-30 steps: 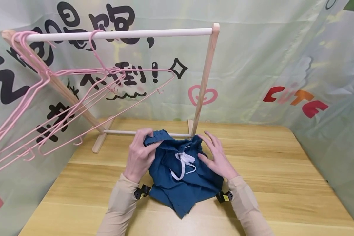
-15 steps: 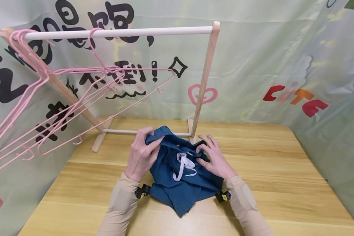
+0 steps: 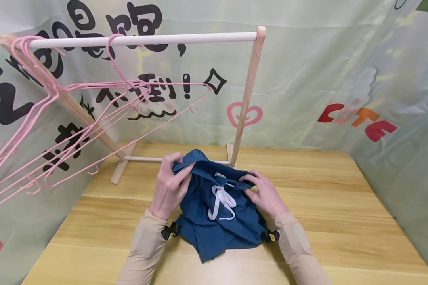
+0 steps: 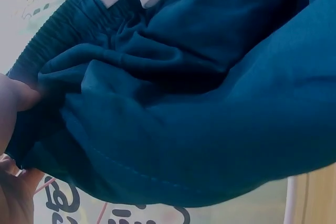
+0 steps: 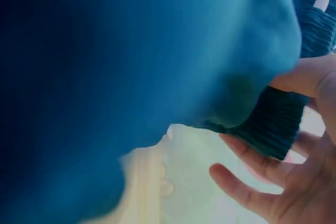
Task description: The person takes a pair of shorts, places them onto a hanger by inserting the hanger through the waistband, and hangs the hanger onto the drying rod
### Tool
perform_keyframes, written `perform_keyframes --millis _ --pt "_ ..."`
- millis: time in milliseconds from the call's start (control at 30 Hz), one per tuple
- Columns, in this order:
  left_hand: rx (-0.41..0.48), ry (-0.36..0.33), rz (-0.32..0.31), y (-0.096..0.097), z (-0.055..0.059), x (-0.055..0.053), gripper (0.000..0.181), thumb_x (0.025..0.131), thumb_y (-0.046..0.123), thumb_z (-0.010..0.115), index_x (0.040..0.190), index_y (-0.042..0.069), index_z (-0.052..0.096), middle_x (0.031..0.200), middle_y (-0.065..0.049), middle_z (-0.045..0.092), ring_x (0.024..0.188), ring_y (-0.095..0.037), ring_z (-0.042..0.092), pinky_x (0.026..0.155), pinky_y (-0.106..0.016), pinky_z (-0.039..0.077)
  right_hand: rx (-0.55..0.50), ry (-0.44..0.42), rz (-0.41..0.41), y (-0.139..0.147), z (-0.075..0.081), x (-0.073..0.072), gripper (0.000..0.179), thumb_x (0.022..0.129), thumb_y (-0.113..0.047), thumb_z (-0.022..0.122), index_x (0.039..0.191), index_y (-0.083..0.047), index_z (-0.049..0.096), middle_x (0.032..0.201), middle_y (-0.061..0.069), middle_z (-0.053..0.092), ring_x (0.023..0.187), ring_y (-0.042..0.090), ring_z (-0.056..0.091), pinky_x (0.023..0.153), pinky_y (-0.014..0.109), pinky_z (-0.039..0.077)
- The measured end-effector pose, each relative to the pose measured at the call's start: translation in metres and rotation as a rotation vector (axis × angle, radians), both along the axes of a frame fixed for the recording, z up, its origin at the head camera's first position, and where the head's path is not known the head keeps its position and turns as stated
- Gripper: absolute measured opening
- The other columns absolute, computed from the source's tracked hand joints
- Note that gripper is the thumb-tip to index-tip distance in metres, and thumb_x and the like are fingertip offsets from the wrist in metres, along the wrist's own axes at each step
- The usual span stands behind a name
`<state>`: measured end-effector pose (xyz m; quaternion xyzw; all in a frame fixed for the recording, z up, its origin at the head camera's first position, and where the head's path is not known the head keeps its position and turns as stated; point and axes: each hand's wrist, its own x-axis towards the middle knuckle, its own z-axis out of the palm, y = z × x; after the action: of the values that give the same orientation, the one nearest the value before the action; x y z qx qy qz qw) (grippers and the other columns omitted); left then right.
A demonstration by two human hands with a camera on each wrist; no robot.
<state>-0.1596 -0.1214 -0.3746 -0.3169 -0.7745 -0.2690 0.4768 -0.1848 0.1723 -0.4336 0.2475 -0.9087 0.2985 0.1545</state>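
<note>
Dark blue shorts (image 3: 219, 221) with a gathered elastic waistband and a white drawstring (image 3: 222, 200) tied in a bow hang between my hands, above the wooden table. My left hand (image 3: 170, 186) grips the waistband at its left end, thumb on the near side. At the right end my right hand (image 3: 265, 192) pinches the waistband between thumb and fingers; in the right wrist view some fingers (image 5: 244, 190) stretch out beyond the cloth. The waist opening faces up, and a small pale label shows inside. Cloth fills most of the left wrist view, with the waistband (image 4: 68, 27) at upper left.
Behind the shorts stands a clothes rack with a white top rail (image 3: 185, 38) and wooden posts (image 3: 249, 99). Several pink hangers (image 3: 121, 85) hang from its left part, reaching out toward the table's left side. A printed cloth backdrop (image 3: 306, 79) surrounds the wooden table (image 3: 328, 221).
My right hand, loosely spread at the waistband before, now pinches its right end. The waistband is drawn wider and straighter, and the lower hem has shifted a little to the left.
</note>
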Motion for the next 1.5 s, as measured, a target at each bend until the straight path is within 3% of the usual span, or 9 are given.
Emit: perform_keyframes --millis 133,300,467,600,800,867,1000,1200,1500 --pt "0.04 -0.003 0.022 -0.001 0.002 0.0 0.027 0.086 -0.012 0.062 0.108 -0.003 0.076 0.111 -0.024 0.047 0.097 -0.033 0.046 0.078 -0.044 0.043 -0.036 0.071 -0.072 0.011 0.001 -0.005 0.016 0.084 -0.002 0.074 0.1 -0.005 0.076 0.101 0.014 0.067 0.081 0.027 0.066 0.071 0.043 0.056" --pt "0.051 -0.024 0.036 -0.001 0.004 0.0 0.03 0.087 -0.012 0.062 0.111 -0.001 0.076 0.114 -0.025 0.046 0.097 -0.034 0.046 0.081 -0.045 0.043 -0.237 0.199 -0.21 0.023 0.007 -0.009 0.016 0.081 0.005 0.074 0.096 0.003 0.077 0.093 0.02 0.074 0.072 0.03 0.072 0.068 0.038 0.059" --pt "0.009 -0.066 0.019 0.0 0.001 -0.002 0.034 0.089 -0.007 0.063 0.12 0.003 0.073 0.119 -0.026 0.045 0.103 -0.035 0.046 0.089 -0.044 0.042 -0.534 0.193 -0.256 0.024 0.013 -0.007 0.015 0.091 0.006 0.062 0.1 0.007 0.074 0.097 0.023 0.073 0.085 -0.001 0.066 0.078 0.006 0.049" --pt "0.006 -0.141 0.003 0.001 -0.001 -0.003 0.035 0.09 0.003 0.062 0.124 0.002 0.071 0.124 -0.026 0.045 0.11 -0.035 0.045 0.094 -0.045 0.04 -0.691 0.181 -0.267 0.023 0.019 -0.003 0.022 0.098 0.003 0.049 0.096 0.016 0.067 0.091 0.019 0.068 0.084 -0.014 0.054 0.081 0.005 0.043" --pt "0.008 -0.271 0.009 0.001 -0.002 -0.002 0.035 0.101 0.021 0.055 0.125 0.001 0.07 0.132 -0.023 0.05 0.121 -0.037 0.046 0.101 -0.048 0.04 -0.725 0.204 -0.286 0.023 0.021 -0.002 0.025 0.101 -0.001 0.048 0.087 0.014 0.063 0.084 -0.011 0.051 0.078 -0.006 0.046 0.076 0.012 0.036" --pt "0.021 -0.288 0.029 0.001 -0.003 -0.002 0.033 0.103 0.02 0.054 0.124 0.0 0.07 0.133 -0.021 0.053 0.122 -0.037 0.048 0.103 -0.048 0.041 -0.732 0.218 -0.243 0.022 0.021 -0.003 0.018 0.1 0.003 0.052 0.093 0.015 0.064 0.09 -0.008 0.052 0.081 -0.005 0.048 0.073 0.008 0.037" --pt "0.053 -0.273 0.07 0.003 -0.003 -0.005 0.025 0.1 0.011 0.061 0.118 0.001 0.073 0.127 -0.02 0.063 0.115 -0.037 0.054 0.098 -0.048 0.047 -0.772 0.206 -0.164 0.021 0.021 -0.003 0.021 0.096 0.009 0.056 0.114 0.014 0.066 0.116 -0.004 0.061 0.103 -0.003 0.06 0.094 0.009 0.048" --pt "0.076 -0.269 0.096 0.004 -0.003 -0.005 0.023 0.094 0.002 0.063 0.114 0.002 0.076 0.121 -0.015 0.07 0.106 -0.035 0.06 0.09 -0.045 0.051 -0.8 0.205 -0.153 0.02 0.022 -0.002 0.024 0.094 0.008 0.059 0.115 0.01 0.069 0.132 0.015 0.06 0.116 0.004 0.061 0.099 0.013 0.048" --pt "0.135 -0.335 0.147 0.003 -0.003 -0.003 0.031 0.092 -0.006 0.057 0.114 0.004 0.076 0.121 -0.015 0.072 0.101 -0.033 0.063 0.077 -0.043 0.052 -0.758 0.298 -0.158 0.018 0.018 -0.005 0.026 0.084 0.021 0.055 0.104 0.016 0.07 0.12 0.03 0.065 0.104 0.005 0.064 0.092 0.009 0.049"
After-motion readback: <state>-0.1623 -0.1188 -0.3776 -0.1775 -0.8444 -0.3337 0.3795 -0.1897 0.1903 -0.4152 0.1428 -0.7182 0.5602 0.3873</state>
